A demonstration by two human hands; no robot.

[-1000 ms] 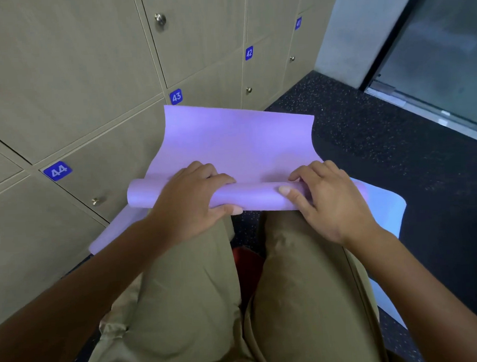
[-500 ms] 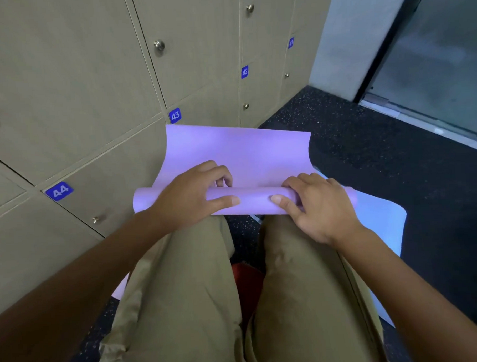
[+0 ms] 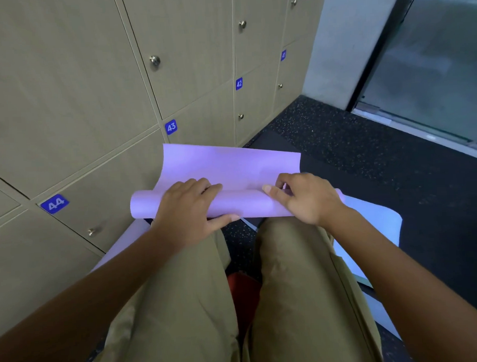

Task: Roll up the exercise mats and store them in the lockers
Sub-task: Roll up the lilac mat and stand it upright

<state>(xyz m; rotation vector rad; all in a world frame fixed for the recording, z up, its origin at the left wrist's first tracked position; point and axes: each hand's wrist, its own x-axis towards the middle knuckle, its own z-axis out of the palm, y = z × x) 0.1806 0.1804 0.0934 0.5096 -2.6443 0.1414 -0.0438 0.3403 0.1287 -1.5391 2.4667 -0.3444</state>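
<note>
A purple exercise mat [image 3: 231, 167] lies partly rolled in front of my knees; its free end curls up toward the lockers. My left hand [image 3: 188, 210] grips the rolled part, fingers over the top and thumb under the near side. My right hand [image 3: 303, 198] holds the roll's right portion, with curled fingers pinching at the fold. A second, pale blue mat [image 3: 370, 229] lies flat on the floor beneath, showing to the right of my legs. Beige lockers [image 3: 64, 92] numbered 41 to 44 stand shut on the left.
Dark speckled floor [image 3: 367, 148] stretches to the right and ahead. A glass door [image 3: 431, 63] with a dark frame stands at the far right beside a grey wall. My knees in khaki trousers fill the bottom middle, with something red between them.
The roll has moved forward along the mat and grown thicker, so the flat free end is shorter. Both hands shifted with it.
</note>
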